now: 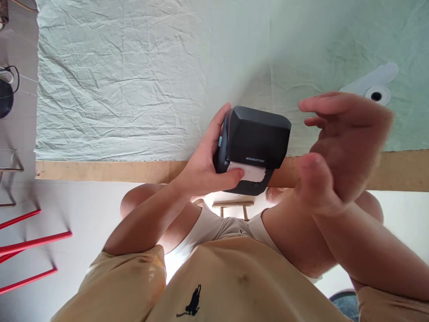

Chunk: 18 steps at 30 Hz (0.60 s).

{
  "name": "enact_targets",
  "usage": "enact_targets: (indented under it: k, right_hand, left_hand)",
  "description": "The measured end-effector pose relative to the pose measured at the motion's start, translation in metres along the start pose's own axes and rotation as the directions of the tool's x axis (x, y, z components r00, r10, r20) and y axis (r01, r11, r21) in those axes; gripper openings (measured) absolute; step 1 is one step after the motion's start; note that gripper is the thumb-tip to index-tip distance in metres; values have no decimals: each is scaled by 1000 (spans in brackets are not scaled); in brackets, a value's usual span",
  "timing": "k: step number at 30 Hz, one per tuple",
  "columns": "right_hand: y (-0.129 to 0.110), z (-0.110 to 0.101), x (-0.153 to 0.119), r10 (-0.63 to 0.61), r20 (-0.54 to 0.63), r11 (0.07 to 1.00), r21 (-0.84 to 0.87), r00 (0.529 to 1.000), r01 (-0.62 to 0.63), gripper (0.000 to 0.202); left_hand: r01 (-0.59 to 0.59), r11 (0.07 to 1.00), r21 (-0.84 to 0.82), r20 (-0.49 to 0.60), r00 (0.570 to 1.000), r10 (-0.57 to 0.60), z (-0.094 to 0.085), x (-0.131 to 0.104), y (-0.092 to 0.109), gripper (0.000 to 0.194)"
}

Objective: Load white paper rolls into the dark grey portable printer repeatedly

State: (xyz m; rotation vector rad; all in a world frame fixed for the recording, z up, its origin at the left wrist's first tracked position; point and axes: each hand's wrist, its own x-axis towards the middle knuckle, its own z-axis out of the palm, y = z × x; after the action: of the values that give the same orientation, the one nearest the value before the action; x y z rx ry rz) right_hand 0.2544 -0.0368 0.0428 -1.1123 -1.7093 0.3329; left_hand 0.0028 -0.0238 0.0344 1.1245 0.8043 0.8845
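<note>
A small black label printer (255,142) is gripped by my left hand (208,165), fingers behind it and thumb pressed on the white paper strip (250,172) at its slot. My right hand (342,147) hovers just to the right of the printer, fingers spread and holding nothing, apart from it. The printer hangs over the wooden edge (100,171) of a surface covered with a pale green wrinkled cloth (134,80).
Red metal bars (30,243) stand at the left over a white floor. A dark round object with a cable (6,89) lies at the far left edge. A white cartoon eye shape (375,85) is printed on the cloth. A small wooden stool (233,206) shows between my knees.
</note>
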Motion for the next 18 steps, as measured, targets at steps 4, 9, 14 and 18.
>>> enact_targets:
  k: [4, 9, 14, 18]
  right_hand:
    - [-3, -3, 5, -105, 96, 994, -34, 990, 108, 58]
    - [5, -17, 1, -48, 299, 998, -28, 953, 59, 72]
    - [0, -14, -2, -49, 264, 999, -1, 963, 51, 70]
    - [-7, -3, -1, -67, 204, 998, 30, 977, 62, 62]
  left_hand:
    - [-30, 998, -55, -45, 999, 28, 5, -6, 10, 106]
    - [22, 996, -90, -58, 998, -28, 9, -4, 19, 89]
    - [61, 995, -81, -113, 991, -70, 13, -2, 20, 95]
    - [53, 992, -113, -73, 995, -62, 4, 0, 14, 97]
